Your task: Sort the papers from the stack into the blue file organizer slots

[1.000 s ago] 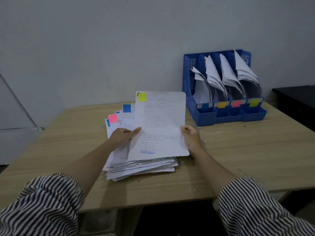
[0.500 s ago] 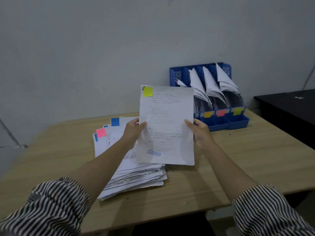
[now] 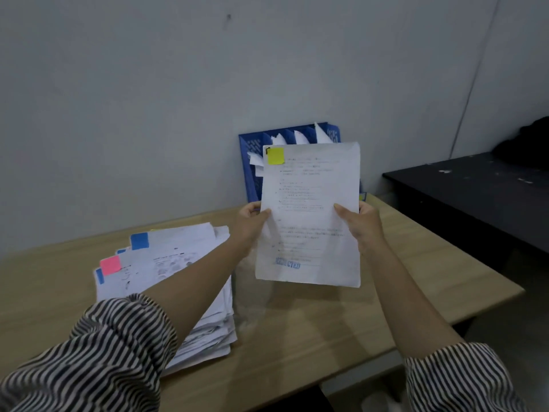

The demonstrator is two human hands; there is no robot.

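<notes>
Gripping one yellow-tagged sheet (image 3: 309,215) before the organizer (image 3: 252,162), left hand (image 3: 249,224) and right hand (image 3: 361,226) leave a thick stack (image 3: 178,263) unsorted.

Single head-worn view, looking forward and down from close behind the hands across the table (image 3: 326,337) toward the wall (image 3: 148,99).
</notes>
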